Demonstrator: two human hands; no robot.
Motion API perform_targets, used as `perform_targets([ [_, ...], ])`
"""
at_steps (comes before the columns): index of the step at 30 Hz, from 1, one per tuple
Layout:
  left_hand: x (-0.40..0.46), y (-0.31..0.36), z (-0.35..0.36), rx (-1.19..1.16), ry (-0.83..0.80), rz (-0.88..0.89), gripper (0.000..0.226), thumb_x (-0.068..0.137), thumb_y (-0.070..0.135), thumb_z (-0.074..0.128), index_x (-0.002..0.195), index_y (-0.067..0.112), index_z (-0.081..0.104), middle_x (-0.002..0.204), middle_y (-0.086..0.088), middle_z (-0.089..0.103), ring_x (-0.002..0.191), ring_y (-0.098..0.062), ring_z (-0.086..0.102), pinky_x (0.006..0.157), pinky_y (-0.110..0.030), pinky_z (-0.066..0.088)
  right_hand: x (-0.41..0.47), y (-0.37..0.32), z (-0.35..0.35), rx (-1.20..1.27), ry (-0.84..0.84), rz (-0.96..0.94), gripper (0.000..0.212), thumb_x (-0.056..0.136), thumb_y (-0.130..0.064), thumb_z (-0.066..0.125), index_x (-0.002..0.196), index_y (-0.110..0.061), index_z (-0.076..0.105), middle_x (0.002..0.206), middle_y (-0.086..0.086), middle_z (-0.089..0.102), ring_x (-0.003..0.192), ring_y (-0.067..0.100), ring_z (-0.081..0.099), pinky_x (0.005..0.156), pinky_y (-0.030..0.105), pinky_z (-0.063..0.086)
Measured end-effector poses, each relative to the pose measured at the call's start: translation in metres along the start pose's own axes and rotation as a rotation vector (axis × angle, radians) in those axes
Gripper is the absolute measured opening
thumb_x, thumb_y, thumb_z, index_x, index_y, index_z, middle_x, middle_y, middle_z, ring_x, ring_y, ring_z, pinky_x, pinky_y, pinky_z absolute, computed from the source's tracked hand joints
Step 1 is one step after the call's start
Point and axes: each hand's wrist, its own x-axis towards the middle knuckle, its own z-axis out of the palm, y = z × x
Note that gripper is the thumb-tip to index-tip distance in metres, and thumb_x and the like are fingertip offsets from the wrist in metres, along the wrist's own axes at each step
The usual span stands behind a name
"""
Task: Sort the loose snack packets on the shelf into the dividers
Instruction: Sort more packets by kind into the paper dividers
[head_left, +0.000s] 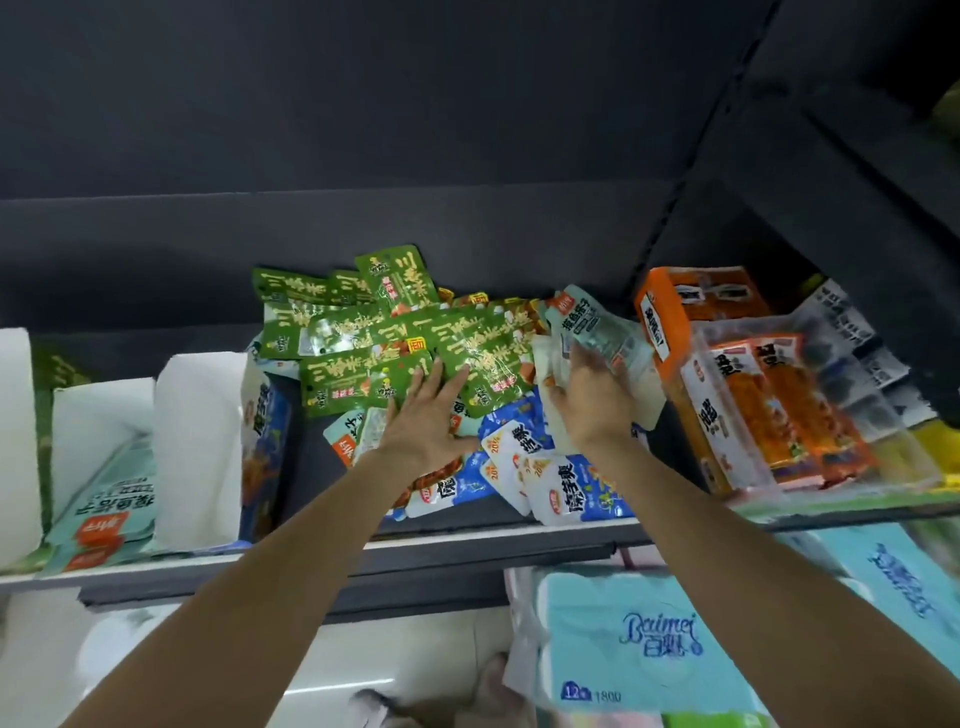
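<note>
The person is working through the gathering part of the sort: a heap of loose snack packets is lying in the middle of the dark shelf, between the white dividers toward the shelf's left end and the clear bins of orange packs toward its right end. The left hand is lying flat, fingers spread and straight, pressing on the green packets that are piled toward the shelf's back edge; it is pinching nothing. The right hand is curling its fingers around a small bunch of pale teal packets, holding them fanned and tilted just above the heap, close beside the orange box. Blue-and-white packets are lying near the shelf's front edge, under and between both wrists. More teal packets of what looks like the same kind are already sitting in a divider slot at the left front of the shelf, so I judge that the bunch in the right hand is bound for there. The next move is calling for the right hand to be carrying its bunch across the heap to that slot without shedding any, while the left hand is either steadying the green pile or starting to rake it together. The foil looks slick, so loose stacks may be sliding apart. Below the shelf, tissue packs are showing.
</note>
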Motion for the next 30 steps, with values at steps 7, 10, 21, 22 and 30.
perform_targets([
  [7, -0.001, 0.007, 0.006, 0.046, 0.139, -0.014, 0.09, 0.084, 0.046, 0.061, 0.148, 0.037, -0.002, 0.147, 0.005, -0.041, 0.142, -0.022, -0.022, 0.113, -0.052, -0.006, -0.015, -0.015, -0.033, -0.038, 0.082, -0.135, 0.024, 0.097, -0.02, 0.045, 0.103, -0.01, 0.065, 0.077, 0.008, 0.069, 0.07, 0.025, 0.067, 0.052, 0.024, 0.035],
  [10, -0.007, 0.016, -0.001, 0.042, 0.331, 0.046, 0.078, 0.088, 0.046, 0.055, 0.15, 0.031, 0.009, 0.153, 0.001, -0.028, 0.141, -0.021, -0.025, 0.112, -0.049, -0.011, -0.022, -0.024, -0.055, 0.145, 0.322, -0.156, 0.01, 0.087, -0.014, 0.059, 0.085, -0.008, 0.066, 0.05, 0.008, 0.06, 0.043, 0.025, 0.06, 0.042, 0.012, 0.018],
  [21, -0.045, 0.001, -0.075, -0.656, 0.337, 0.014, 0.082, 0.093, 0.035, 0.054, 0.151, 0.011, 0.002, 0.156, -0.003, 0.014, 0.14, -0.02, 0.026, 0.11, -0.03, 0.028, -0.036, -0.087, -0.09, 0.926, 0.364, -0.086, 0.017, 0.096, -0.013, 0.043, 0.093, -0.01, 0.06, 0.064, 0.0, 0.053, 0.055, 0.009, 0.045, 0.053, 0.025, 0.036],
  [22, -0.052, -0.007, -0.081, -0.74, 0.332, -0.013, 0.08, 0.093, 0.034, 0.055, 0.15, 0.01, 0.005, 0.151, -0.001, 0.027, 0.133, -0.018, 0.036, 0.104, -0.027, 0.036, -0.037, -0.097, -0.093, 1.014, 0.329, -0.047, 0.015, 0.095, -0.01, 0.045, 0.092, -0.01, 0.06, 0.066, 0.0, 0.053, 0.057, 0.007, 0.045, 0.055, 0.022, 0.037],
  [30, -0.117, -0.116, -0.124, -1.071, 0.642, -0.127, 0.036, 0.079, 0.017, 0.075, 0.109, 0.01, 0.056, 0.1, -0.006, 0.068, 0.085, -0.018, 0.066, 0.075, -0.034, 0.058, -0.063, -0.201, -0.094, 1.357, 0.011, 0.094, 0.032, 0.08, -0.002, 0.067, 0.098, -0.019, 0.047, 0.09, 0.004, 0.066, 0.079, 0.019, 0.062, 0.073, 0.04, 0.054],
])
